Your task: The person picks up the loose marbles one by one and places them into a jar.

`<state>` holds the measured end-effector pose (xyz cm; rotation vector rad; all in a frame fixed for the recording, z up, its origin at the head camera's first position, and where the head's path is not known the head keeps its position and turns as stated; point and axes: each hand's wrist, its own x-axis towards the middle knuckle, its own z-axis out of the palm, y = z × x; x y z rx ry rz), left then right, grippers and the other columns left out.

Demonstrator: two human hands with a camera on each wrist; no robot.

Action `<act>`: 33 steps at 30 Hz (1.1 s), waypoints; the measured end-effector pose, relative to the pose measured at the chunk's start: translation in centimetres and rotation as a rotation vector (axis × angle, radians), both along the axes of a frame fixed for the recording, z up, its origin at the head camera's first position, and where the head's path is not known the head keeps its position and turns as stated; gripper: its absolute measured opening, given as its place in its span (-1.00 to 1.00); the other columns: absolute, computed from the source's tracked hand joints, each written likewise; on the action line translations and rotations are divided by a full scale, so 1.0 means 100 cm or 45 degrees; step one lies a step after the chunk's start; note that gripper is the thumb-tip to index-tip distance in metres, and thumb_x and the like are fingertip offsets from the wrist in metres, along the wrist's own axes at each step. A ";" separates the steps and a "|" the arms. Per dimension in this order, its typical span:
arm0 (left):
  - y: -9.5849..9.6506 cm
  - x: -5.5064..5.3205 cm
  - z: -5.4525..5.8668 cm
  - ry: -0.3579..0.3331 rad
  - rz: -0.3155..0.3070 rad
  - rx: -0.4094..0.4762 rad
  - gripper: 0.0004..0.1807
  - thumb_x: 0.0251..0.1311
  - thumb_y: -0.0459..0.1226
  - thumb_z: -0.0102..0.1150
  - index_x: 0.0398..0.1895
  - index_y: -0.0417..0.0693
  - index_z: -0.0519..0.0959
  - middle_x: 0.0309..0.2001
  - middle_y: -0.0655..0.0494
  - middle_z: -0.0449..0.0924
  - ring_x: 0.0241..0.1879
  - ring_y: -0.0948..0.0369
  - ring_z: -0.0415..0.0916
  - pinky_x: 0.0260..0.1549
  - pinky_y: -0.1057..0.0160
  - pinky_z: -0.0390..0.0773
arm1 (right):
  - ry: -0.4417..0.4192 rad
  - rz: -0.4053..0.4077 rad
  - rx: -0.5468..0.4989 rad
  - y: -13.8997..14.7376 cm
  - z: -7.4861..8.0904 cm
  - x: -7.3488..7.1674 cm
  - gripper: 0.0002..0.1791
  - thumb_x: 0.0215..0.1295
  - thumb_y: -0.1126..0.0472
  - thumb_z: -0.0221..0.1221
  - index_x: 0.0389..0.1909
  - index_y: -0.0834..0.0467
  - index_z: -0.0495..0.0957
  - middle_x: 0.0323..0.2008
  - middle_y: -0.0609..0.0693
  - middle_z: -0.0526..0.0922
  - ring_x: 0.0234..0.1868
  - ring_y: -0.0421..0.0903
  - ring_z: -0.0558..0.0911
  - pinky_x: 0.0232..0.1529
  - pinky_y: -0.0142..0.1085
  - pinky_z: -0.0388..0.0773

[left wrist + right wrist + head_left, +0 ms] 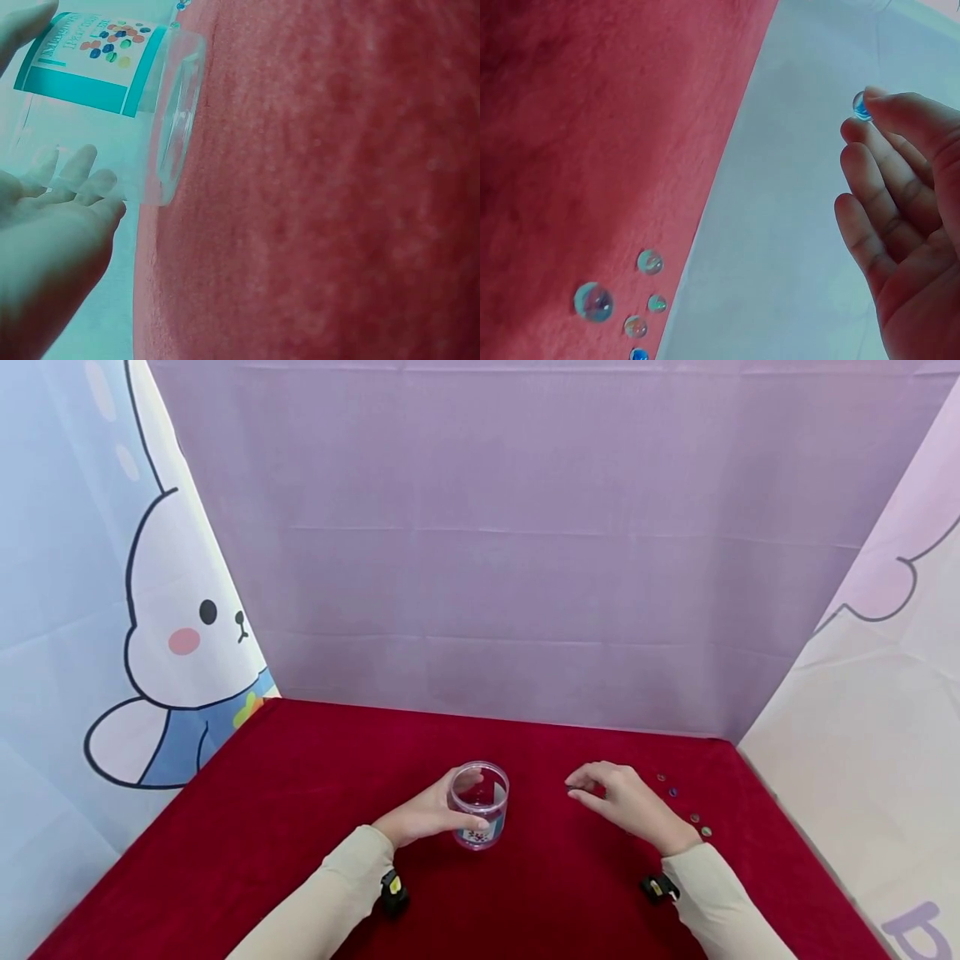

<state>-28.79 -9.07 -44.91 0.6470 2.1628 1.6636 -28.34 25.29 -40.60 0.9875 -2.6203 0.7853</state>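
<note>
My left hand (431,814) grips a clear plastic jar (491,789) from its left side, thumb across the front. The jar is upright with its mouth uncovered. A white and teal label (112,56) printed with coloured balls faces the left wrist camera, and fingers show through the clear wall. Whether the base touches the cloth I cannot tell. To the right of the jar, my right hand (622,797) is raised and pinches a clear glass marble (861,106) with blue inside between thumb and forefinger. Its other fingers are loosely bent.
Several more glass marbles (594,302) lie scattered on the red cloth (285,827), beside and beyond my right wrist. A purple fabric backdrop (495,568) rises behind the table. Printed cloth panels stand at left (180,652) and right (885,710).
</note>
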 end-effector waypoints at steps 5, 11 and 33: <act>0.000 0.000 0.000 -0.009 -0.001 0.001 -0.06 0.13 -0.15 0.48 0.50 -0.02 0.14 0.45 -0.10 0.22 0.37 -0.08 0.20 0.18 -0.06 0.46 | 0.010 0.020 -0.011 -0.005 0.001 -0.001 -0.81 0.25 0.26 0.38 -0.13 0.09 0.68 -0.23 -0.26 0.65 -0.25 -0.32 0.60 -0.19 -0.34 0.63; 0.000 -0.002 0.000 -0.009 -0.010 -0.008 -0.03 0.13 -0.14 0.47 0.52 -0.08 0.10 0.45 -0.08 0.22 0.37 -0.07 0.19 0.19 -0.07 0.45 | 0.038 0.040 -0.024 -0.013 0.002 -0.002 -0.79 0.24 0.24 0.39 -0.11 0.09 0.68 -0.22 -0.24 0.66 -0.25 -0.32 0.60 -0.18 -0.36 0.63; 0.000 -0.003 -0.002 -0.007 -0.003 -0.022 -0.02 0.12 -0.12 0.48 0.52 -0.05 0.10 0.44 -0.02 0.24 0.37 -0.02 0.20 0.20 -0.07 0.44 | 0.076 0.149 -0.100 -0.043 0.005 -0.006 -0.75 0.25 0.22 0.39 -0.05 0.07 0.67 -0.14 -0.18 0.69 -0.17 -0.28 0.66 -0.12 -0.25 0.66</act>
